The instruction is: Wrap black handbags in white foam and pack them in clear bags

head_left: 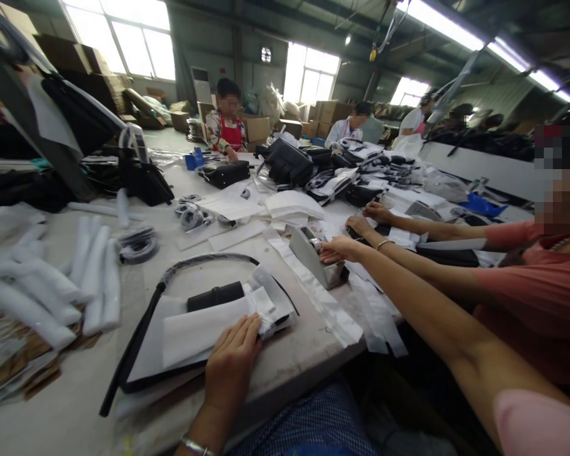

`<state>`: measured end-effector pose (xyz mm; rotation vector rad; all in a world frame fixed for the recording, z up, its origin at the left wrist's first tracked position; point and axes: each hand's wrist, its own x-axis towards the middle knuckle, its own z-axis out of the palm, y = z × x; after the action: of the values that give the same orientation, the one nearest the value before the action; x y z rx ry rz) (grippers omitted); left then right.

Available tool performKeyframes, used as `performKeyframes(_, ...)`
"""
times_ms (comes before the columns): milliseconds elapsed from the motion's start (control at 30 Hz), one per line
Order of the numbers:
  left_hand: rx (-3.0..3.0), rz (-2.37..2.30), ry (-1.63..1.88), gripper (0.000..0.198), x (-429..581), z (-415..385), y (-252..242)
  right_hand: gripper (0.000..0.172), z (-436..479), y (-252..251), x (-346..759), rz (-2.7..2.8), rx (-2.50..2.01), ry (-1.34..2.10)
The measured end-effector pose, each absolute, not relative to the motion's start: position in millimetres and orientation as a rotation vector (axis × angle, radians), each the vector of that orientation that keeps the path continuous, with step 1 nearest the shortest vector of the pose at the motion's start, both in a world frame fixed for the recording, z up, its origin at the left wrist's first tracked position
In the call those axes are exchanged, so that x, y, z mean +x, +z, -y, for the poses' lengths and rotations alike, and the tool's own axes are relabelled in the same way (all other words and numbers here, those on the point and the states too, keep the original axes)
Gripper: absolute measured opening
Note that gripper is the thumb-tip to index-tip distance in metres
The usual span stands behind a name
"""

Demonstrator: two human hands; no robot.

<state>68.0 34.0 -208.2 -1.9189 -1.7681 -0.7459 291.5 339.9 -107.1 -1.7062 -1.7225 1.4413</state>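
My left hand (pixel 235 354) lies flat, fingers stretched, on a black bag (pixel 216 295) partly covered by white foam sheet (pixel 190 335) and crumpled clear wrap (pixel 263 307). The bag's long black strap (pixel 159 292), partly wrapped in plastic, loops round on the table. My right hand (pixel 339 250) reaches to a grey metal box like a tape dispenser (pixel 313 256); its fingers are closed together at the box's top edge. Whatever they pinch is too small to make out. White strips (pixel 320 294) lie beside the box.
White foam rolls (pixel 95 272) and a coiled strap (pixel 139 246) lie left. Foam sheets (pixel 294 206) and a heap of black bags (pixel 287 161) stand further back. At right, a co-worker's hands (pixel 361 221) work close to my right arm. Another person (pixel 228 130) sits across the table.
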Motion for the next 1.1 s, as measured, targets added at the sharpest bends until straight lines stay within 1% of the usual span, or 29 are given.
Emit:
performKeyframes(100, -1.91, 1.759, -0.759, 0.034, 68.1, -34.2, -207.0, 0.026, -342.8, -99.1, 287.7, 1.65, -1.702, 1.557)
performKeyframes(233, -1.91, 1.753, -0.764, 0.034, 67.9, -34.4, -206.8, 0.022, -333.4, -81.8, 299.2, 1.576, -1.643, 1.592)
performKeyframes(433, -1.933, 1.761, -0.748, 0.035, 67.6, -34.0, -210.3, 0.031, -280.3, -66.4, 352.0, 1.502, -1.6, 1.5)
performKeyframes(533, -1.93, 1.748, -0.74, 0.036, 66.4, -34.3, -212.2, 0.033, -247.2, -80.9, 376.4, 1.446, -1.614, 1.417)
performKeyframes(633, -1.929, 1.724, -0.743, 0.036, 64.4, -34.8, -213.5, 0.033, -226.5, -111.4, 385.7, 1.394, -1.627, 1.315)
performKeyframes(733, -1.93, 1.714, -0.747, 0.036, 62.7, -35.3, -214.5, 0.037, -222.8, -144.2, 382.8, 1.399, -1.62, 1.209)
performKeyframes(833, -1.938, 1.704, -0.746, 0.035, 61.9, -35.3, -215.2, 0.039, -230.9, -163.7, 377.4, 1.456, -1.624, 1.109)
performKeyframes(1033, -1.926, 1.693, -0.747, 0.035, 62.8, -35.4, -213.4, 0.028, -252.7, -158.3, 382.6, 1.742, -1.679, 0.788)
performKeyframes(1100, -1.926, 1.688, -0.752, 0.035, 63.7, -35.5, -212.0, 0.027, -256.3, -153.2, 387.6, 1.856, -1.707, 0.677)
